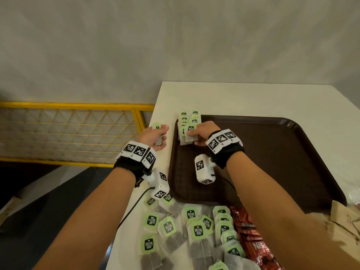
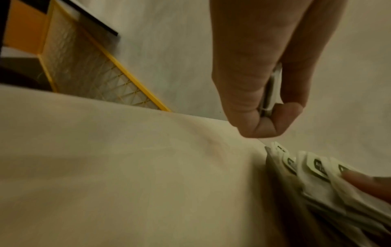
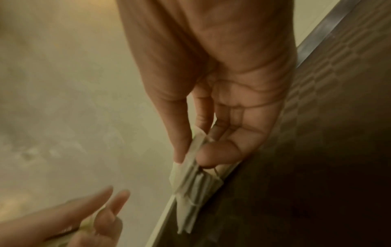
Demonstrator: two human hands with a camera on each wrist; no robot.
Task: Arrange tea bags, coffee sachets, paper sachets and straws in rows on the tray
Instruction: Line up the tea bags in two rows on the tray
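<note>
— Head view: risk of what?
— Row of tea bags (image 1: 188, 124) at tray (image 1: 272, 152) far-left corner, overlapping the rim; could slide off onto bench (image 1: 253, 98). Right hand (image 1: 202, 136) pinching the nearest bag.
— Left wrist view?
— Left hand (image 2: 262, 93) closed round one tea bag (image 2: 272, 90), above the bench.
— Right wrist view?
— Blurred; seemingly thumb and fingers (image 3: 217, 153) clamping pale, thin, creased paper.
</note>
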